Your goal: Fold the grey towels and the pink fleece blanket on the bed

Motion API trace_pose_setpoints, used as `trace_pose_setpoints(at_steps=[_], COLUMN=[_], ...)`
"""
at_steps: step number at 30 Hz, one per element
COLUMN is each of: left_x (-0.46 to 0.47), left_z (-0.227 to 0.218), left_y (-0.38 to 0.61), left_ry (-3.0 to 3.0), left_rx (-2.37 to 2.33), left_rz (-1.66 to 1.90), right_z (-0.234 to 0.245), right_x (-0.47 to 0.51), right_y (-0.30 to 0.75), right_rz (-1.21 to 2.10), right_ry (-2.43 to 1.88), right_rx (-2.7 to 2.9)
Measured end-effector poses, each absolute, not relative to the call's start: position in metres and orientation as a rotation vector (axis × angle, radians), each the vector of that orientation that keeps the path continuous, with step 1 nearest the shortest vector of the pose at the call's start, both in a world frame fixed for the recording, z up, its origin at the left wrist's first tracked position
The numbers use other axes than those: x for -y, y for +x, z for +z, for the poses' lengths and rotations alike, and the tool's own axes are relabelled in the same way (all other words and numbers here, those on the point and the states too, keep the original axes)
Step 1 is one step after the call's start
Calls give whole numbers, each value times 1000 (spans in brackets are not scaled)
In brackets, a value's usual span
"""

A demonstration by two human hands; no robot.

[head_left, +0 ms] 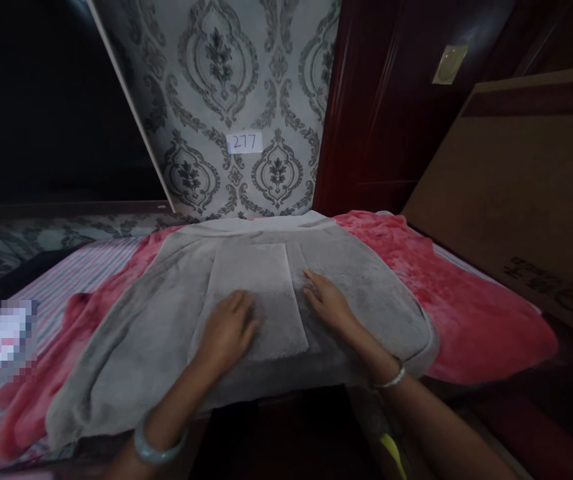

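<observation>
A folded rectangle of grey plush cloth (261,270) lies in the middle of a larger grey plush blanket (151,327), which is spread out in front of me. My left hand (229,327) rests on the left part of the folded rectangle, palm down and fingers stretched forward. Just past the rectangle's right edge, my right hand (330,303) is at the blanket, its fingers apart and pointing away and to the left. Neither hand shows anything held.
Under the grey blanket lies a red plush blanket (476,327), over a striped cloth (79,273). A large cardboard box (521,187) leans at the right. A dark screen (56,113) fills the upper left. Patterned wallpaper (276,73) carries a paper label (245,142) reading 277.
</observation>
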State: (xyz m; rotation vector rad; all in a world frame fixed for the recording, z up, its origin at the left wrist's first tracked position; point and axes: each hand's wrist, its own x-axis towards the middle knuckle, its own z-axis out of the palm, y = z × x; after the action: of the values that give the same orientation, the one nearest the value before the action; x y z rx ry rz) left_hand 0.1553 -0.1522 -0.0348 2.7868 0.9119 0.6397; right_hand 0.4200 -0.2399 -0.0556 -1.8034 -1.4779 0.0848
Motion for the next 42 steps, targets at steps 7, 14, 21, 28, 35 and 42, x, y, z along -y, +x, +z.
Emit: trace_pose_setpoints(at_steps=[7, 14, 21, 28, 35, 42], left_x=[191, 192, 194, 195, 198, 198], left_z=[-71, -72, -74, -64, -59, -56], left_y=[194, 192, 193, 191, 191, 192], left_ry=[2845, 2843, 2859, 2897, 2962, 2977], left_rx=[-779, -810, -788, -724, -748, -748], left_rz=[411, 342, 367, 307, 266, 256], right_z=[-41, -61, -61, -55, -39, -34], right_x=[142, 109, 90, 86, 80, 59], right_y=[405, 432, 448, 448, 460, 459], right_rz=[119, 183, 215, 259, 230, 234], right_ry=[-2007, -2124, -2187, -2184, -2278, -2389], right_rx=[1866, 1882, 1822, 1734, 1551, 1416])
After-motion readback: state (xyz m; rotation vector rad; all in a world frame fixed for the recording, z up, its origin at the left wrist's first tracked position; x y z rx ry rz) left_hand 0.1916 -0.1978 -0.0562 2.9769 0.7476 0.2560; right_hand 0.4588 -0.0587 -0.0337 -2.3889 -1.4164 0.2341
